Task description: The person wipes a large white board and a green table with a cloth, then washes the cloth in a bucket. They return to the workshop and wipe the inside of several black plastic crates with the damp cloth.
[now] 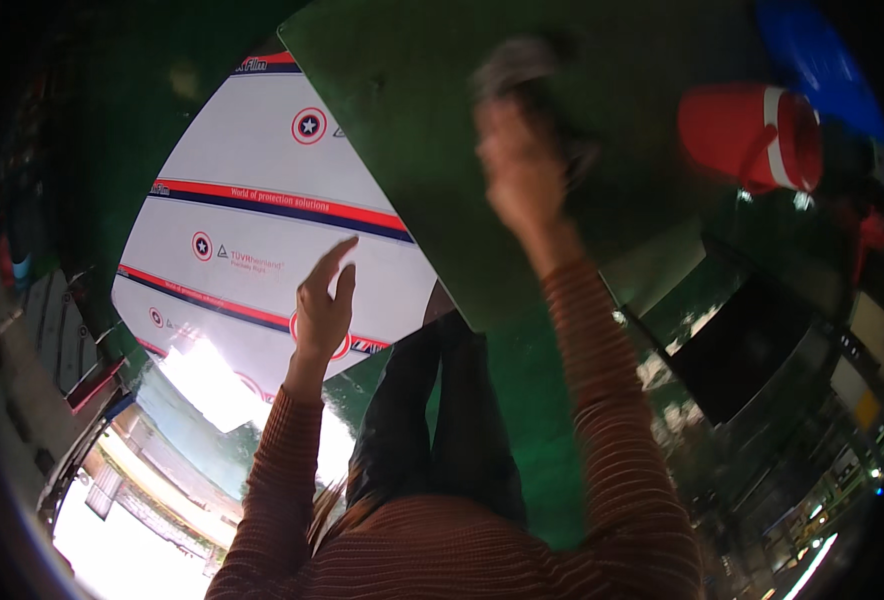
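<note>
My left hand [324, 308] hovers over or rests on a white film-covered sheet [252, 140] with red and dark blue bands; I cannot tell whether it touches. Its index finger points forward, with the thumb apart. To the right, a dark green panel [392, 110] has a straight edge running diagonally beside the white sheet. Above that panel, my right hand [524, 175] is smeared by motion. At its fingers is a blurred grey, cloth-like thing [514, 65], which the hand seems to grip.
A red bucket [727, 135] with a white band and a handle is at the right, near a blue object [822, 65]. Lower right is a dark flat panel [747, 350]. Green floor [547, 420] shows by my legs. Bright light glares at the lower left.
</note>
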{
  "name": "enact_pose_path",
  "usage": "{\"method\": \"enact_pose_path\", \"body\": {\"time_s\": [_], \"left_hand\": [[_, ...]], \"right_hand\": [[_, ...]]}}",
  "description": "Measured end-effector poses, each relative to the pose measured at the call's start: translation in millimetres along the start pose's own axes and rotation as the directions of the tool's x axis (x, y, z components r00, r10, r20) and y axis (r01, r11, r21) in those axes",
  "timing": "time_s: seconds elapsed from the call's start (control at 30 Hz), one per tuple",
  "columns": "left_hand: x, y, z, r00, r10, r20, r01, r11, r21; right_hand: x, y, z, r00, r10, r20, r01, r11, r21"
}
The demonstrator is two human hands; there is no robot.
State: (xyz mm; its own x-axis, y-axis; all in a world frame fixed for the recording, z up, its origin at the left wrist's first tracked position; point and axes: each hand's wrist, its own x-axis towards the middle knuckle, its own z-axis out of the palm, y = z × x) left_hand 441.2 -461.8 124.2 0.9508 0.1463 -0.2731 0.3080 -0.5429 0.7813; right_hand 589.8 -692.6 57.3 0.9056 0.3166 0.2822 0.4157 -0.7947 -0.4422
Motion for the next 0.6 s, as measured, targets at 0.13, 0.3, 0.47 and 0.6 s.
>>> {"method": "enact_pose_path", "body": {"time_s": [0.13,0.3,0.47,0.6], "left_hand": [[11.2,21.8,-4.0,1.000,0.018,-0.019,-0.020,0.997,-0.079],[5.6,17.5,-31.2,0.986,0.154,-0.065,-0.147,0.984,0.098],[21.9,37.5,-16.1,0.976,-0.041,-0.213,0.019,0.994,-0.106],[46.0,96.4,3.8,0.955,0.122,-0.269,-0.138,0.990,-0.041]], "right_hand": [[-116.6,-96.9,-18.7,0.860,-0.388,0.330,0.341,0.920,0.192],[-148.4,-38.2,-68.8,0.844,-0.367,0.391,0.276,0.923,0.269],[-50.3,-45.9,-20.2,0.808,-0.521,0.275,0.434,0.842,0.320],[77.6,-20.3,31.6,0.856,-0.516,0.020,0.497,0.833,0.242]]}}
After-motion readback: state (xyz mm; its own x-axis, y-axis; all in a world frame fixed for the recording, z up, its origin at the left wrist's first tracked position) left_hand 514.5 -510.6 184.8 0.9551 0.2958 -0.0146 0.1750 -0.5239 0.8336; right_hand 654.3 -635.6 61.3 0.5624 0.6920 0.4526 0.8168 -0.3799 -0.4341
